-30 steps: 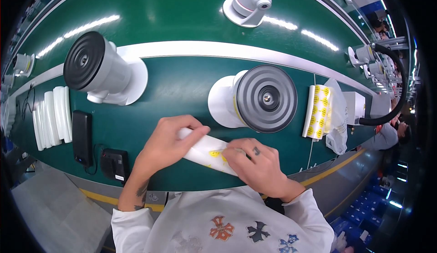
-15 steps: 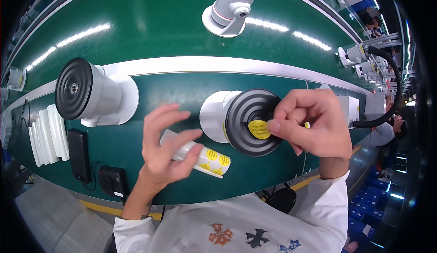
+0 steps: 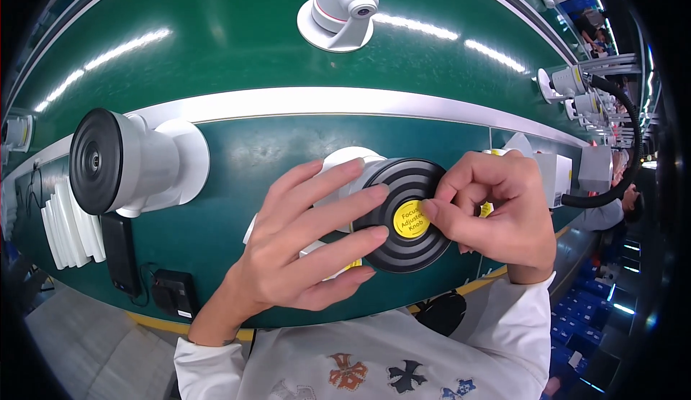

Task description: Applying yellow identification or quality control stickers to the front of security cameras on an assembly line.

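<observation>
A round yellow sticker lies at the centre of a black ribbed disc, the end face of a white cylindrical device lying on its side. The thumb and index finger of my right hand pinch the sticker's right edge. My left hand is spread, its fingertips at the disc's left rim; I cannot tell how firmly they touch. Beneath the left hand is a curled white sheet of yellow stickers, mostly hidden. A bit of yellow also shows behind my right hand.
At left lies a similar white device, near white strips, a black slab-like object and a black box. Another device stands beyond the white ledge. White boxes and a black hose are at right.
My left hand has moved right, from above the sticker sheet to the disc. The sticker now sits flatter and more centred on the disc. The whole view has shifted slightly.
</observation>
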{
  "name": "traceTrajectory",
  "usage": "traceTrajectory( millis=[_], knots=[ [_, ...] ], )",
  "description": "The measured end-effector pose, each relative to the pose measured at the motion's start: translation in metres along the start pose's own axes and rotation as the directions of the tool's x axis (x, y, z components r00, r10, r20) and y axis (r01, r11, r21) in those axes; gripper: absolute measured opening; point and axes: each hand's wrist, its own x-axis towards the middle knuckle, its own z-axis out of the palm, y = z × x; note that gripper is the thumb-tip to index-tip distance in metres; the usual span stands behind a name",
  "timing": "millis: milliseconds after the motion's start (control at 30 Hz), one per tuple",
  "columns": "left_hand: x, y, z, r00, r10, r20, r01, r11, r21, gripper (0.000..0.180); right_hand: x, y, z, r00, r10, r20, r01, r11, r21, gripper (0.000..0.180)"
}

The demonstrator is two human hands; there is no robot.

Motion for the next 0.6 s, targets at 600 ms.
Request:
traceTrajectory(
  millis=[600],
  knots=[
    [0.0032, 0.0036, 0.0052, 0.998, 0.057, 0.021, -0.059, 0.988, 0.139, 0.032, -0.0032, 0.0052, 0.0023, 0.993, -0.115, -0.026, 0.113, 0.992, -0.053, 0.013]
  ],
)
